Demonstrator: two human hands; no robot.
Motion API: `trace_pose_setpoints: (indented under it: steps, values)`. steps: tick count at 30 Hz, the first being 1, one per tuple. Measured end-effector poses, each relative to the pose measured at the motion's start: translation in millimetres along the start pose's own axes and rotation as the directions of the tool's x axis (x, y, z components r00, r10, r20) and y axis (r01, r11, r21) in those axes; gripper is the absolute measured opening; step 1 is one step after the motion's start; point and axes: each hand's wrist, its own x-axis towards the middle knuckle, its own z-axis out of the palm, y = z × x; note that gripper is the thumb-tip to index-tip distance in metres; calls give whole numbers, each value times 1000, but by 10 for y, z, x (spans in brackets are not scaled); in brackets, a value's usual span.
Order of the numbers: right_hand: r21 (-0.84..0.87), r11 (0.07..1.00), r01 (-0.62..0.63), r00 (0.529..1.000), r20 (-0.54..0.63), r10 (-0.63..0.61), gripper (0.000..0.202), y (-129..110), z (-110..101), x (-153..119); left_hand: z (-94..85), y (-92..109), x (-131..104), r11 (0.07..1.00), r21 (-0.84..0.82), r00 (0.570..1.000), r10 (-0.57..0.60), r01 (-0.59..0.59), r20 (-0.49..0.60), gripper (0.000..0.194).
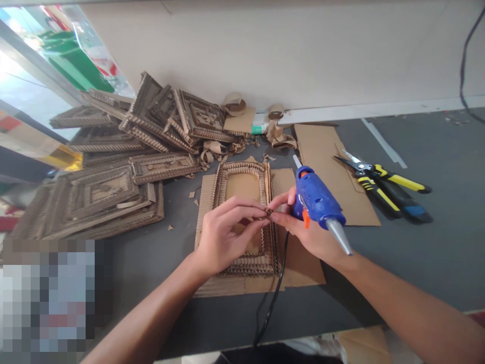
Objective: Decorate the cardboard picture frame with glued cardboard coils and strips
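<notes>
A small piece of corrugated cardboard (269,212) is pinched between the fingertips of both hands. My left hand (223,232) is closed on its left side, above a cardboard frame (242,265) with ribbed borders. My right hand (293,222) touches the piece with thumb and forefinger while also carrying a blue glue gun (318,194). The gun's grip is partly hidden by the hand. Its grey metal nozzle slants down to the right, and a pale stick juts from the upper end. Flat cardboard sheets (303,263) lie beneath the frame.
Stacked ribbed cardboard frames (102,187) fill the left side. Brown paper scraps (280,136) lie behind. To the right, yellow-and-black pliers-like cutters (379,177) and a blue-and-black handle (415,210) rest by a cardboard sheet (322,146). A black cord (278,288) runs off the front edge.
</notes>
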Motion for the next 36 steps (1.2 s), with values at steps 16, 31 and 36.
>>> trace_pose_setpoints:
  steps: [16, 31, 36]
  values:
    - [61, 998, -10, 1000, 20, 8, 40, 44, 6, 2, -23, 6, -22, 988, 147, 999, -44, 47, -21, 10]
    - [-73, 996, 42, 995, 89, -36, 27, 114, -75, -8, -44, -52, 4, 966, -38, 966, -255, 257, 54, 9]
    - [-99, 994, 40, 995, 97, -30, 30, 171, -106, -2, -21, -18, -15, 922, -39, 923, -383, 384, 31, 9]
